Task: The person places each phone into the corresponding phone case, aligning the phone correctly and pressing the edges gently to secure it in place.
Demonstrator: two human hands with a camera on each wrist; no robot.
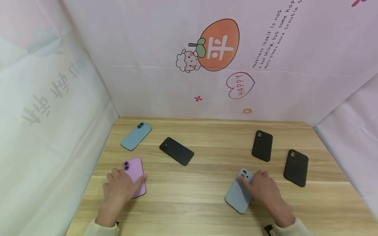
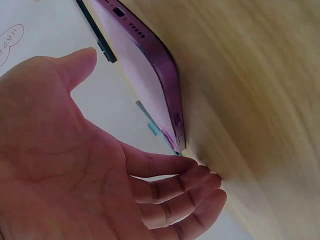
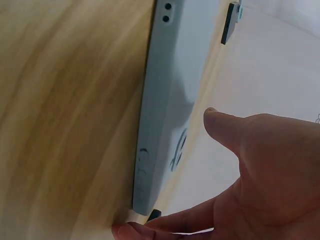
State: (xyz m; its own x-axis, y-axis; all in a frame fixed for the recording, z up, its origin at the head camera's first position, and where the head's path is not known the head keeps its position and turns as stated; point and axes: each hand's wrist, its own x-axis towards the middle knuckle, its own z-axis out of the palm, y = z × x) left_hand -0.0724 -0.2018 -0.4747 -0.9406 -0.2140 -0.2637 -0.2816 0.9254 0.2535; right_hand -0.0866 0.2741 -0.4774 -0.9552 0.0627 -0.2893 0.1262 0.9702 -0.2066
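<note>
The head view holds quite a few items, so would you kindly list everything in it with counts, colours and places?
Pink phone: 1, pink, near left, by the left hand
Blue phone: 1, light blue, far left
Black phone: 1, black, left of centre
Grey-blue phone case: 1, grey-blue, near right, by the right hand; whether a phone is inside is unclear
Black phone cases: 2, black, right side
Table: 1, pale wood-grain, underneath
Fabric walls: 3, whitish with prints, left, back, right
Left hand: 1, bare, near left
Right hand: 1, bare, near right
Sleeves: 2, cream, bottom edge
</note>
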